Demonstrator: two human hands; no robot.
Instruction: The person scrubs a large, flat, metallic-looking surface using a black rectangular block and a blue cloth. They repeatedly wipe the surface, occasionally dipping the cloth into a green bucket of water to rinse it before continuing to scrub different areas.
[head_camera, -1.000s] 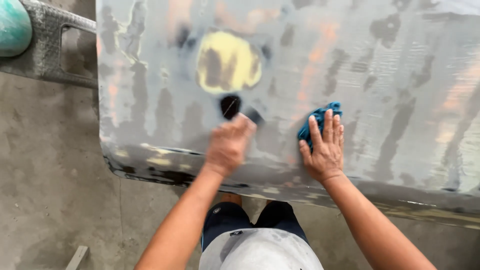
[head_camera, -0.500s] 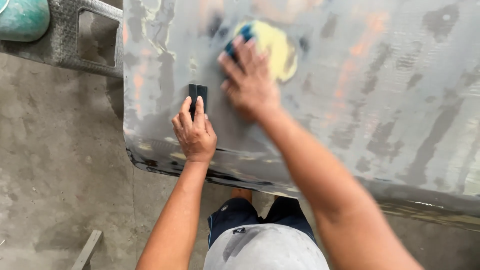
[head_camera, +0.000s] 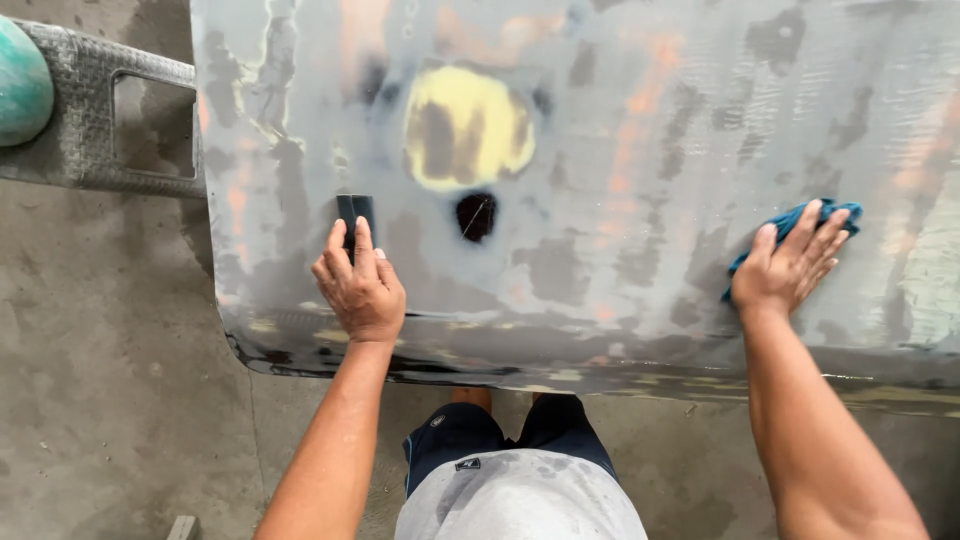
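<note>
A large sanded grey car body panel (head_camera: 620, 150) fills the upper view, blotched with orange and dark patches. Near its middle is a yellow filler patch (head_camera: 468, 128), and just below that a small black spot (head_camera: 476, 215). My left hand (head_camera: 360, 285) presses a small black sanding block (head_camera: 354, 212) flat on the panel, left of the black spot. My right hand (head_camera: 785, 265) lies spread over a blue cloth (head_camera: 800, 225) on the panel, far to the right near its lower edge.
A grey textured plastic piece with an opening (head_camera: 110, 125) sticks out at the upper left, beside a teal rounded object (head_camera: 20, 85). Concrete floor (head_camera: 110, 400) lies below. The panel's lower edge (head_camera: 600, 375) runs above my knees.
My right hand with the blue cloth has swept from the yellow patch to the far right of the panel. My left hand stays on the black block.
</note>
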